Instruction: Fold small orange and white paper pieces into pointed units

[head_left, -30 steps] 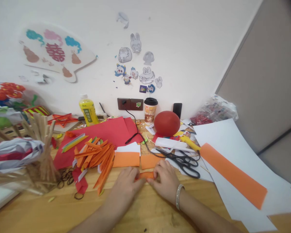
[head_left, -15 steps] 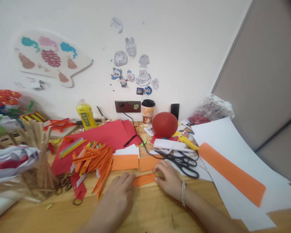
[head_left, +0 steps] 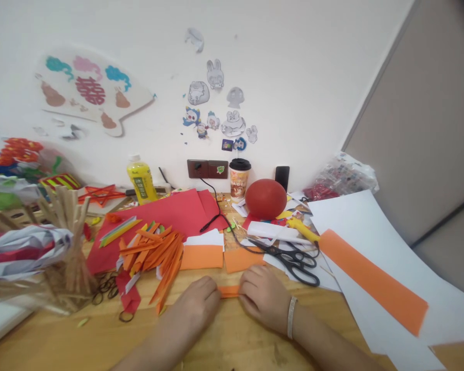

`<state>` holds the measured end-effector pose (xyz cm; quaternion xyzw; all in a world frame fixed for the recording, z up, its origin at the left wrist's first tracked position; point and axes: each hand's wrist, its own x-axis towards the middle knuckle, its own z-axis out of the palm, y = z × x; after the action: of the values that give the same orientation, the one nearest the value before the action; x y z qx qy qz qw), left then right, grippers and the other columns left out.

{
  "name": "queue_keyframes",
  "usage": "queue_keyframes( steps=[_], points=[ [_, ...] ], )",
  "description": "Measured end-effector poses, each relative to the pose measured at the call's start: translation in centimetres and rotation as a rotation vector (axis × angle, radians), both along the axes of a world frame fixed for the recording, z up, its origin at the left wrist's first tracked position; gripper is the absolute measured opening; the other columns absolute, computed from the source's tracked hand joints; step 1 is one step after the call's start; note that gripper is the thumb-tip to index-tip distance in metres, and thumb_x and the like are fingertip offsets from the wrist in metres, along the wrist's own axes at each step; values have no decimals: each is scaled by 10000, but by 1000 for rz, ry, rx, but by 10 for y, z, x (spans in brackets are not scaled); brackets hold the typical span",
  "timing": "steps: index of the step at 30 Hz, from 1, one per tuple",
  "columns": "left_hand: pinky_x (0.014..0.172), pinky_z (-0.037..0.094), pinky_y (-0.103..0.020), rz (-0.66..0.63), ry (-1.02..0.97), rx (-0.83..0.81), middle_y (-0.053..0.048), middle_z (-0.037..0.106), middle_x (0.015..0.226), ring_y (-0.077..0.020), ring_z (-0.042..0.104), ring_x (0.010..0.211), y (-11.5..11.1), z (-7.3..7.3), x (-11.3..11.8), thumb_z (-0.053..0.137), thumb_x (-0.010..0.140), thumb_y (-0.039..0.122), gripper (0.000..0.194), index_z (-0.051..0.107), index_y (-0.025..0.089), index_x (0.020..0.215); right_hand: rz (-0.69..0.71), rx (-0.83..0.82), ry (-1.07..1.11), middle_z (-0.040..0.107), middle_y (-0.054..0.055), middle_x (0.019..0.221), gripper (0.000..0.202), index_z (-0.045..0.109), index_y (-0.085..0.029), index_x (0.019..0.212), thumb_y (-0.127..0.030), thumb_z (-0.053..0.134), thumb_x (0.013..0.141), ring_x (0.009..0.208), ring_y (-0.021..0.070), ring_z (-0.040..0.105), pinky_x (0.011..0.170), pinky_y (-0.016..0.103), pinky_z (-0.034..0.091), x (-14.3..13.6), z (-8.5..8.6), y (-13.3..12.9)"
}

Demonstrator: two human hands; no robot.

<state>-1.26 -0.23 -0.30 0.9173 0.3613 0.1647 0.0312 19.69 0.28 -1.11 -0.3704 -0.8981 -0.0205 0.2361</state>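
Note:
A narrow orange paper strip (head_left: 229,292) lies on the wooden table between my hands, looking narrower than a flat sheet. My left hand (head_left: 201,301) has its fingers curled together on the strip's left end. At the right end, my right hand (head_left: 262,294), with a bracelet at the wrist, presses its bent fingers on the paper. Both ends are hidden under the fingers. Just beyond are two orange paper pieces (head_left: 203,257) (head_left: 243,259). A heap of folded orange strips (head_left: 154,250) lies to the left of them.
Black scissors (head_left: 294,260) lie right of the hands, near a yellow glue gun (head_left: 303,229). A red balloon (head_left: 265,199), a cup (head_left: 239,180) and a yellow bottle (head_left: 142,180) stand behind. White sheets (head_left: 355,221) cover the right side; wooden sticks (head_left: 71,221) stand left.
The orange paper between my hands now shows as a narrower band. Both hands have curled in more over its ends, and the view has shifted slightly.

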Motion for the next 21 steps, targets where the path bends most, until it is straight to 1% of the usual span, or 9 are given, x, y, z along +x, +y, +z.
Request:
queue_keyframes(
  steps=[4, 6, 9, 12, 14, 16, 18, 19, 21],
  points=[
    [694, 442, -279, 133, -119, -141, -22, 573, 787, -167, 547, 758, 3, 1, 2, 415, 870, 112, 204, 577, 177, 764, -204, -175, 172, 557, 22, 745, 108, 547, -168, 671, -118, 541, 767, 744, 163, 475, 662, 280, 340, -5, 1, -1],
    [714, 442, -288, 194, -141, -198, -27, 595, 783, -176, 564, 775, 4, 6, 5, 416, 860, 115, 201, 586, 176, 773, -312, -237, 211, 539, 15, 736, 137, 525, -168, 622, -127, 587, 736, 755, 165, 472, 667, 277, 335, -6, 1, 0],
    [711, 445, -292, 278, -114, -240, -35, 621, 772, -187, 584, 773, 7, 16, 10, 428, 851, 128, 187, 583, 173, 757, -393, -271, 212, 521, 9, 732, 169, 513, -169, 598, -155, 622, 728, 767, 168, 466, 670, 273, 325, -6, 0, 1],
    [689, 454, -299, 327, -37, -191, -44, 632, 760, -195, 596, 751, 7, 19, 12, 429, 860, 146, 187, 581, 169, 753, -434, -250, 186, 514, 11, 753, 146, 530, -174, 635, -194, 644, 723, 768, 174, 458, 664, 276, 313, -5, 1, 0],
    [677, 466, -322, 344, 36, -75, -61, 636, 760, -209, 598, 736, 6, 14, 12, 420, 871, 162, 197, 591, 158, 772, -436, -226, 169, 517, 14, 778, 118, 542, -178, 681, -201, 649, 725, 774, 178, 456, 664, 279, 309, -5, 1, -2],
    [736, 481, -349, 254, 80, 77, -84, 657, 866, -220, 606, 821, 2, 4, 13, 395, 885, 156, 216, 611, 154, 889, -417, -212, 153, 521, 16, 797, 91, 547, -182, 719, -191, 635, 741, 787, 180, 459, 671, 281, 311, -6, 0, -3],
    [875, 460, -356, 53, 77, 191, -89, 636, 1097, -213, 568, 1027, -5, -9, 15, 377, 899, 155, 283, 566, 180, 1109, -403, -211, 140, 527, 18, 816, 67, 551, -185, 749, -170, 616, 757, 805, 182, 461, 684, 283, 316, -6, -2, -3],
    [939, 433, -354, -50, 73, 212, -89, 590, 1210, -210, 518, 1129, -8, -15, 16, 393, 901, 187, 328, 511, 189, 1207, -403, -216, 139, 529, 19, 827, 61, 554, -187, 766, -164, 611, 762, 815, 184, 462, 692, 285, 320, -7, -3, -3],
    [993, 400, -376, -78, 102, 174, -139, 492, 1325, -248, 438, 1228, -14, -24, 19, 466, 883, 318, 471, 414, 137, 1315, -417, -233, 146, 532, 24, 851, 62, 561, -190, 797, -171, 612, 767, 833, 189, 464, 705, 290, 326, -6, -5, -3]
  ],
)
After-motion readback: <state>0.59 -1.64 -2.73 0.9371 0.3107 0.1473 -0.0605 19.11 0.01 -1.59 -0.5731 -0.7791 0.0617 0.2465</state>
